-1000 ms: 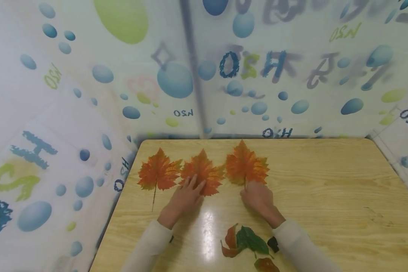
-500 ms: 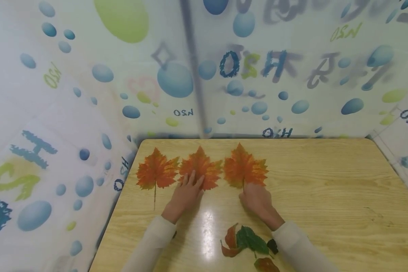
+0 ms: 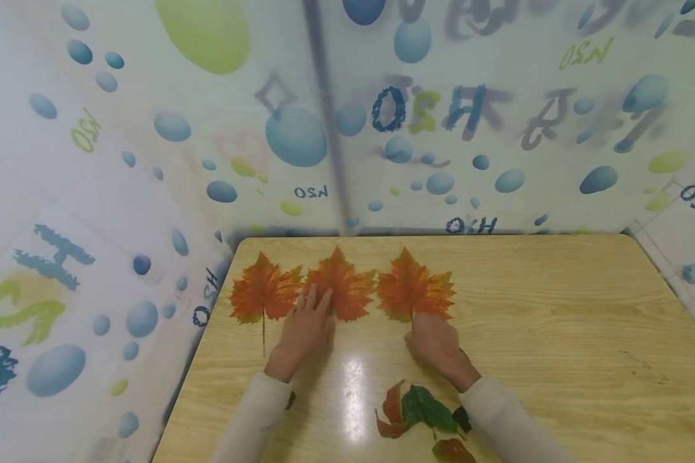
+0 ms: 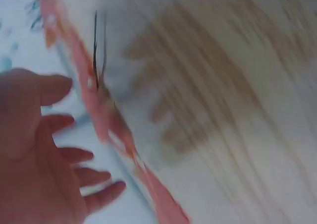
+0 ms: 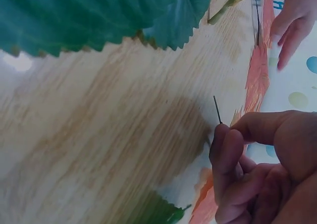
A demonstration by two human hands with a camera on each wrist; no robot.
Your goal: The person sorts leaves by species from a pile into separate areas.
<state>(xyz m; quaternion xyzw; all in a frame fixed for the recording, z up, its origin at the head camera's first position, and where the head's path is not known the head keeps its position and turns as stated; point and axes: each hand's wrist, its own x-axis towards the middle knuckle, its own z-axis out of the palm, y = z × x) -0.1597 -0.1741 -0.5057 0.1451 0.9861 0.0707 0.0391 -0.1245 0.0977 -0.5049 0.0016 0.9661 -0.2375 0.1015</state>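
Three orange-red maple leaves lie in a row along the far part of the table: a left one, a middle one and a right one. My left hand, fingers spread, is at the lower left edge of the middle leaf; in the left wrist view that hand holds nothing, its fingers apart. At the base of the right leaf is my right hand, fingers curled. The right wrist view shows this hand pinching the thin stem between thumb and forefinger.
Nearer on the wooden table lie a green leaf, a curled red-brown leaf, another reddish leaf and a dark piece by the right sleeve. A patterned wall stands behind the table.
My left hand has shifted left on the middle leaf, uncovering more of it. The middle leaf has moved slightly up and left, the right leaf slightly down and left with my right hand.
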